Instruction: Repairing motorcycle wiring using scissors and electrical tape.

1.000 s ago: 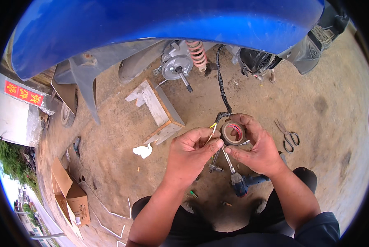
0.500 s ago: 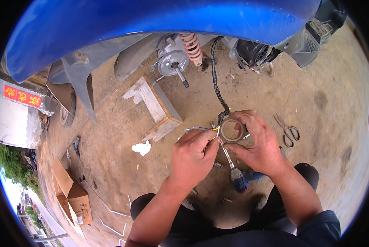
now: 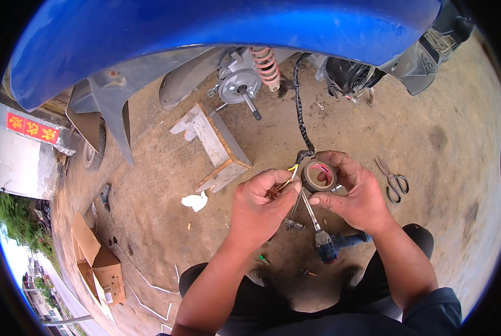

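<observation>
My left hand (image 3: 260, 204) pinches the thin yellow and white wires (image 3: 293, 169) that come out of a black-wrapped wiring harness (image 3: 301, 112). Some bare copper-coloured strands show by its fingers. Around a roll of dark tape (image 3: 308, 180) my right hand (image 3: 359, 193) is closed, fingers at the far side and thumb at the near side. The roll is tilted, so its printed inner core shows. It sits right beside the wires, near the harness end. Below the hands lies a blue cordless power tool (image 3: 330, 246) with a long metal shaft.
Scissors (image 3: 393, 179) lie on the right. A wooden stool (image 3: 214, 147) lies tipped over beyond my left hand. A blue body panel (image 3: 222, 25) overhangs the far side, with a coil spring (image 3: 266, 67) and hub (image 3: 239, 87) beneath. An open cardboard box (image 3: 107, 274) stands at left.
The tape roll has turned, bringing its inner core into view. My left hand has shifted slightly and the wire ends now bend in toward its palm.
</observation>
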`<state>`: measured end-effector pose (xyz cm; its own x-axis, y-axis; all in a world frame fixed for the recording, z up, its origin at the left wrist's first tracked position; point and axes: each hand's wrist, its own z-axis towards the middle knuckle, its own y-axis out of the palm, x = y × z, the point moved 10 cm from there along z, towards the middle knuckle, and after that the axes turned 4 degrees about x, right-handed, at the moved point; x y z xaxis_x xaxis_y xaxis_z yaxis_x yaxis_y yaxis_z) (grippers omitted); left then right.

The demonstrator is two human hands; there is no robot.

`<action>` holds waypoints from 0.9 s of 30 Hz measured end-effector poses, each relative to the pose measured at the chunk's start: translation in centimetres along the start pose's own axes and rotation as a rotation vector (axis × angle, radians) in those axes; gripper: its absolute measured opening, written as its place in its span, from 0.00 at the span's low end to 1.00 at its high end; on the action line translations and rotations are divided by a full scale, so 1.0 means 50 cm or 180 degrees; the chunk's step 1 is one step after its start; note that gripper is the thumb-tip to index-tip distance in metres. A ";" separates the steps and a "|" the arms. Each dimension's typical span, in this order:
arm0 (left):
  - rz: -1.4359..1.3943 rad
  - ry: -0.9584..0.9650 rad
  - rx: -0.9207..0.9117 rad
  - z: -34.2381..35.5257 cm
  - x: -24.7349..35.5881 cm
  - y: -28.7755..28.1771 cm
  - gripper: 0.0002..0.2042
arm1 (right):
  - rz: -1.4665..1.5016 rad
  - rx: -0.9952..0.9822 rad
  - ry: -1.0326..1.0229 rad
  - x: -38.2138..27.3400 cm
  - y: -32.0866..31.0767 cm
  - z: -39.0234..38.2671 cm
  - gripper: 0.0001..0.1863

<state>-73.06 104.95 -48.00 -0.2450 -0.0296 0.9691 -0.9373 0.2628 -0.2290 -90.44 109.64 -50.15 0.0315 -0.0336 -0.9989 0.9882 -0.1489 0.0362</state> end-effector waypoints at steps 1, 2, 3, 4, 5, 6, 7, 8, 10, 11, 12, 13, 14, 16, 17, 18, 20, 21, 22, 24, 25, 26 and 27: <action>-0.0002 0.0000 -0.0003 -0.002 0.003 0.002 0.06 | -0.0083 0.0025 0.0038 0.002 -0.004 0.000 0.40; 0.0277 0.0189 0.0079 -0.006 0.022 -0.003 0.07 | -0.0070 0.0016 0.0035 -0.004 -0.002 0.002 0.40; 0.0558 0.0376 0.0160 -0.010 0.037 -0.008 0.08 | -0.0509 0.0019 -0.0126 -0.021 0.000 0.004 0.39; 0.0574 0.0374 0.0171 -0.010 0.035 -0.011 0.08 | -0.0945 0.0021 -0.0288 -0.037 0.004 0.004 0.39; 0.0985 0.0806 0.0201 -0.010 0.050 -0.006 0.08 | -0.0956 0.0031 -0.0277 -0.041 0.002 0.003 0.39; 0.1397 0.1238 0.0233 -0.015 0.066 0.001 0.08 | -0.1288 0.0062 -0.0478 -0.058 0.003 0.000 0.38; 0.1390 0.1233 0.0224 -0.013 0.061 0.003 0.08 | -0.1617 0.0089 -0.0680 -0.071 0.005 -0.003 0.37; 0.1384 0.1220 0.0207 -0.013 0.059 0.004 0.08 | -0.1612 0.0090 -0.0670 -0.072 0.004 -0.003 0.37; 0.1384 0.1199 0.0185 -0.011 0.056 0.006 0.09 | -0.1699 0.0039 -0.0893 -0.085 0.010 -0.006 0.37; 0.1371 0.1319 0.0189 -0.011 0.063 0.007 0.08 | -0.1686 0.0035 -0.0892 -0.085 0.012 -0.006 0.37; 0.1357 0.1441 0.0193 -0.012 0.070 0.008 0.08 | -0.1740 0.0022 -0.0862 -0.083 0.014 -0.007 0.37; 0.1367 0.1438 0.0197 -0.012 0.071 0.008 0.08 | -0.1795 0.0008 -0.0833 -0.081 0.016 -0.007 0.37; 0.1311 0.1404 0.0217 -0.012 0.070 0.008 0.07 | -0.1793 0.0005 -0.0833 -0.081 0.016 -0.007 0.37; 0.1253 0.1370 0.0239 -0.012 0.074 0.006 0.07 | -0.1717 -0.0019 -0.0861 -0.084 0.017 -0.006 0.38; 0.1064 0.1149 0.0237 -0.010 0.068 -0.001 0.08 | -0.1718 -0.0021 -0.0863 -0.087 0.018 -0.006 0.38; 0.0875 0.0929 0.0234 -0.008 0.059 -0.007 0.08 | -0.1482 -0.0055 -0.0652 -0.080 0.018 -0.005 0.38; 0.0336 0.0435 0.0089 -0.001 0.024 -0.011 0.08 | -0.1243 -0.0089 -0.0446 -0.065 0.017 -0.005 0.38; -0.0200 -0.0061 -0.0060 0.000 -0.008 -0.005 0.08 | -0.0757 -0.0173 -0.0250 -0.045 0.019 -0.004 0.37; -0.0198 -0.0058 -0.0058 0.001 -0.010 -0.006 0.08 | -0.0271 -0.0256 -0.0054 -0.031 0.022 -0.004 0.36; -0.1045 -0.0438 -0.0230 0.001 -0.033 0.009 0.10 | 0.0083 -0.0349 0.0131 -0.023 0.025 -0.005 0.35; -0.1048 -0.0436 -0.0233 0.003 -0.037 0.006 0.10 | 0.0440 -0.0442 0.0315 -0.016 0.030 -0.006 0.35; -0.1401 -0.0624 -0.0414 0.001 -0.049 0.015 0.10 | 0.0438 -0.0441 0.0317 -0.018 0.029 -0.004 0.35; -0.1754 -0.0812 -0.0596 -0.003 -0.057 0.026 0.11 | 0.0654 -0.0467 0.0481 -0.013 0.031 -0.004 0.34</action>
<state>-73.54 105.54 -51.04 0.1879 -0.4314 0.8824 -0.8891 0.3071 0.3394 -88.89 109.62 -49.45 0.2443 0.1011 -0.9644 0.9696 -0.0092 0.2447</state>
